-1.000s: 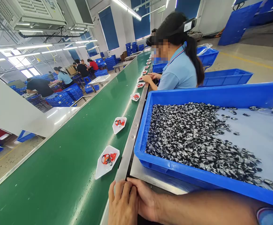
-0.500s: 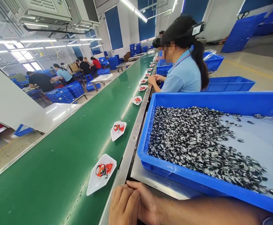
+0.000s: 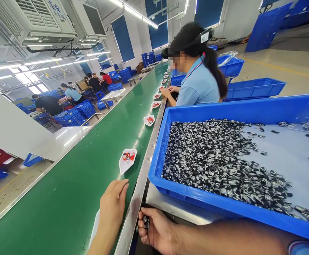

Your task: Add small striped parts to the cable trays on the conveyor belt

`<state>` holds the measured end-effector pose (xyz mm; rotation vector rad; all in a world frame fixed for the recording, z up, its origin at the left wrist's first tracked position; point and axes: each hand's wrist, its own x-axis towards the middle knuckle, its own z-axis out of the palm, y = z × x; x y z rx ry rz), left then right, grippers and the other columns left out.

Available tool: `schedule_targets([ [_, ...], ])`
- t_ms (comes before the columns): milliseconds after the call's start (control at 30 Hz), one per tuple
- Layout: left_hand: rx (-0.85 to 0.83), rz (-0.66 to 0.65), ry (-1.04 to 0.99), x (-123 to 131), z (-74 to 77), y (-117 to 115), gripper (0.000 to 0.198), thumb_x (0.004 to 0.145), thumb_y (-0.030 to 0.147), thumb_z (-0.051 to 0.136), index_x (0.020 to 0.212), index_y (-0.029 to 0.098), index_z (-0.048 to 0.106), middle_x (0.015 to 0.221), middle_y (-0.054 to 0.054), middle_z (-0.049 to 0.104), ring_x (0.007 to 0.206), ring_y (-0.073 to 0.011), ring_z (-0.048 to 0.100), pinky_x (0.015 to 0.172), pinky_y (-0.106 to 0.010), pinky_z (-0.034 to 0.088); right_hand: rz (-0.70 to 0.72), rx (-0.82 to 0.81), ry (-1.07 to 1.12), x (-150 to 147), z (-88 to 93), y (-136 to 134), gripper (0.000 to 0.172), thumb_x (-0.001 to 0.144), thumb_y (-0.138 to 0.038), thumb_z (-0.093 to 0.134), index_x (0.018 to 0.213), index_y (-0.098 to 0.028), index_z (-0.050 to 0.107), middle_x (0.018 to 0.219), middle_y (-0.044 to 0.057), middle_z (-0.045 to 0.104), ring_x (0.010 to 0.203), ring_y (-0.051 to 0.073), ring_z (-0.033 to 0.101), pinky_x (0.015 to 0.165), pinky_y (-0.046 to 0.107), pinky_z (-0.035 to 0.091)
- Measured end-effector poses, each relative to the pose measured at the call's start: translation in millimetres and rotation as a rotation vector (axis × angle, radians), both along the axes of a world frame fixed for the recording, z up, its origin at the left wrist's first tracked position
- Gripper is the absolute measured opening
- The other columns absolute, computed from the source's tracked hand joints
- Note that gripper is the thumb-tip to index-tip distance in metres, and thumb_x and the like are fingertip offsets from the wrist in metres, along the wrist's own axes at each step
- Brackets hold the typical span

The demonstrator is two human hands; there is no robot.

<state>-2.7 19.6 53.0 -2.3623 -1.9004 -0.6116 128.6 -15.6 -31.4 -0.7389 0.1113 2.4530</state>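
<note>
My left hand (image 3: 112,209) reaches over the green conveyor belt (image 3: 64,198), fingers together, covering a white tray (image 3: 94,226) of which only an edge shows; whether it grips the tray I cannot tell. My right hand (image 3: 157,230) rests at the belt's steel edge, curled around a few small black-and-white striped pieces (image 3: 145,222). Another white tray (image 3: 128,160) with red and black parts lies just ahead on the belt. A large blue bin (image 3: 197,202) of the same striped pieces stands to the right of my hands.
More white trays (image 3: 149,120) line the belt's right edge toward a co-worker in a light blue shirt (image 3: 197,85), seated by further blue bins (image 3: 252,88). Other people work among stacked blue crates (image 3: 72,115) at far left. A white panel (image 3: 16,131) flanks the belt.
My hands were clasped together at the belt edge; now the left has moved out over the nearest tray, and the right holds striped pieces. The trays have travelled toward me.
</note>
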Motion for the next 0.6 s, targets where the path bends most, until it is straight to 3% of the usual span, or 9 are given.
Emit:
schedule_targets([
  [167, -0.113, 0.109, 0.249, -5.7, 9.3, 52.9, 0.024, 0.084, 0.028, 0.041, 0.084, 0.022, 0.065, 0.082, -0.003, 0.062, 0.083, -0.021, 0.052, 0.071, -0.034, 0.037, 0.018, 0.017, -0.008, -0.4, 0.9, 1.1, 0.029, 0.086, -0.027, 0.034, 0.064, -0.013, 0.047, 0.052, -0.001, 0.044, 0.04, 0.008, 0.044, 0.041, 0.018, 0.031],
  [333, -0.155, 0.153, 0.301, -6.3, 6.1, 75.4, 0.021, 0.08, 0.029, 0.048, 0.073, 0.021, 0.066, 0.072, -0.005, 0.061, 0.077, -0.0216, 0.051, 0.065, -0.03, 0.031, 0.035, 0.016, 0.006, -0.3, 0.8, 3.8, 0.031, 0.086, -0.027, 0.032, 0.062, -0.014, 0.046, 0.051, -0.001, 0.043, 0.039, 0.009, 0.044, 0.04, 0.017, 0.03],
  [467, -0.132, 0.177, 0.246, -3.9, 7.4, 62.0, 0.029, 0.085, 0.036, 0.041, 0.077, 0.021, 0.065, 0.074, -0.004, 0.06, 0.076, -0.0192, 0.051, 0.064, -0.029, 0.032, 0.061, -0.005, 0.006, 0.9, 2.4, 5.3, 0.032, 0.086, -0.026, 0.031, 0.062, -0.014, 0.046, 0.051, -0.001, 0.043, 0.039, 0.009, 0.044, 0.04, 0.018, 0.03],
  [533, -0.108, 0.16, 0.195, 1.9, 1.8, 39.6, 0.032, 0.088, 0.039, 0.036, 0.08, 0.022, 0.063, 0.079, -0.003, 0.06, 0.078, -0.0173, 0.05, 0.067, -0.028, 0.034, 0.042, -0.005, 0.009, 0.6, 1.5, 4.7, 0.03, 0.086, -0.026, 0.033, 0.062, -0.013, 0.048, 0.051, -0.001, 0.044, 0.039, 0.009, 0.044, 0.04, 0.018, 0.03],
  [600, -0.102, 0.059, 0.15, 10.6, -12.4, 8.6, 0.03, 0.088, 0.039, 0.037, 0.077, 0.023, 0.061, 0.079, 0.0, 0.059, 0.077, -0.0148, 0.05, 0.069, -0.027, 0.037, -0.005, 0.018, 0.013, -0.3, -0.7, 3.0, 0.027, 0.084, -0.025, 0.037, 0.064, -0.013, 0.05, 0.052, 0.0, 0.046, 0.04, 0.009, 0.045, 0.041, 0.018, 0.032],
])
